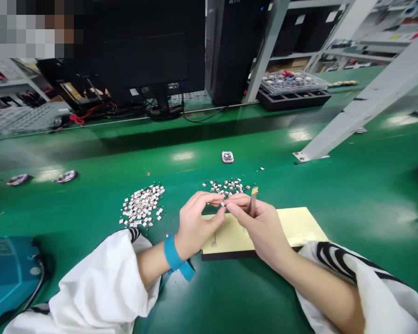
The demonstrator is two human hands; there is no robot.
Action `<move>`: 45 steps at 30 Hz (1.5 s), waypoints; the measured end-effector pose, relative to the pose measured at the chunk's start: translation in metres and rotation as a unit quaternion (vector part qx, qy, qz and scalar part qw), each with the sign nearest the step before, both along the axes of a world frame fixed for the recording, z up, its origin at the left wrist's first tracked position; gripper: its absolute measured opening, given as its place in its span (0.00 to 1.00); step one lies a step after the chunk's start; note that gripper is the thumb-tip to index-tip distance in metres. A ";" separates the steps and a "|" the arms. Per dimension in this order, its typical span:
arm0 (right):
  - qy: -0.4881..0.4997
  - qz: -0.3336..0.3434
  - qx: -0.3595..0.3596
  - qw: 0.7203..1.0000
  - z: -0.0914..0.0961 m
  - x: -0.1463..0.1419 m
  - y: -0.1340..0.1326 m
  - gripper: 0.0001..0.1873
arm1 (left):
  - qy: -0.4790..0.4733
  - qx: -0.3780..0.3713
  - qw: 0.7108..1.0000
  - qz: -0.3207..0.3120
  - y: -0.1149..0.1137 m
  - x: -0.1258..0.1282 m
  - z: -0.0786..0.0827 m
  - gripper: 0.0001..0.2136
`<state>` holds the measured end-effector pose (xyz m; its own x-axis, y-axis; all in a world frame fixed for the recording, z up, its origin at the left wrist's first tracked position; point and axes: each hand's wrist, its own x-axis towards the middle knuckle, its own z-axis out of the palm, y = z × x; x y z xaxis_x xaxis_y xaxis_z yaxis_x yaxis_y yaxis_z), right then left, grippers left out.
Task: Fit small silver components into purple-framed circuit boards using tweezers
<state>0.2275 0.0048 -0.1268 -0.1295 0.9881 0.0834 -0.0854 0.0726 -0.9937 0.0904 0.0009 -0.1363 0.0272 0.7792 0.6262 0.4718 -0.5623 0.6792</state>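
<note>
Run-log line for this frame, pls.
left hand: pinching small part | right hand: at same part, holding tweezers-like tool | below: yellow sheet | left of sheet: parts pile

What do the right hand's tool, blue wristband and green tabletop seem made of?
Tool: probably metal, from its dull grey sheen; yellow end unclear.
Blue wristband: perhaps fabric, matte, with a loose end.
Green tabletop: likely rubber or plastic, glossy, reflecting blurred lights.
</note>
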 end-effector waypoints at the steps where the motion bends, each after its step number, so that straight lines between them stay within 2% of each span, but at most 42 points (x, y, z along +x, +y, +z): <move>1: -0.008 -0.004 0.007 1.000 -0.001 0.000 0.000 0.05 | 0.003 -0.002 1.000 0.001 0.000 0.000 -0.001 0.09; 8: -0.051 -0.025 0.045 0.997 -0.002 -0.002 -0.001 0.06 | 0.005 -0.008 1.000 0.017 0.001 0.002 0.000 0.10; 20: -0.095 -0.061 0.063 0.992 -0.005 -0.004 -0.003 0.07 | 0.050 0.016 0.998 0.030 -0.002 0.001 0.003 0.09; 23: -0.072 -0.069 0.056 0.993 -0.003 -0.006 -0.003 0.06 | 0.068 0.049 0.996 0.019 -0.002 0.000 0.002 0.08; 27: 0.010 -0.050 0.016 0.999 -0.002 -0.007 -0.002 0.07 | 0.072 0.065 0.995 0.010 -0.001 -0.001 0.002 0.08; 31: 0.085 -0.043 -0.035 0.995 -0.001 -0.005 0.001 0.12 | 0.055 0.035 0.998 0.021 -0.001 -0.001 0.000 0.08; 34: 0.087 -0.022 -0.051 0.995 0.000 -0.001 0.005 0.14 | 0.021 0.000 1.000 0.015 -0.002 -0.002 -0.004 0.09; 36: 0.068 -0.003 -0.049 0.996 0.001 0.002 0.008 0.15 | -0.004 -0.015 1.000 0.006 -0.002 -0.002 -0.007 0.08; 39: -0.014 0.019 -0.042 0.999 0.003 0.004 0.011 0.13 | -0.013 -0.021 1.000 -0.006 -0.002 -0.001 -0.011 0.08; 42: -0.114 0.029 -0.023 0.993 0.006 0.005 0.013 0.14 | 0.030 -0.001 0.999 -0.015 -0.002 -0.002 -0.010 0.07; 45: -0.216 0.014 0.044 0.975 0.007 0.010 0.019 0.10 | 0.092 0.003 0.996 -0.011 -0.008 -0.009 -0.003 0.08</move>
<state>0.2380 0.0235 -0.1203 -0.1986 0.9751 0.0989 0.3370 0.1626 -0.9274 0.0809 -0.0072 -0.1394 0.1591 0.7739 0.6130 0.5745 -0.5775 0.5801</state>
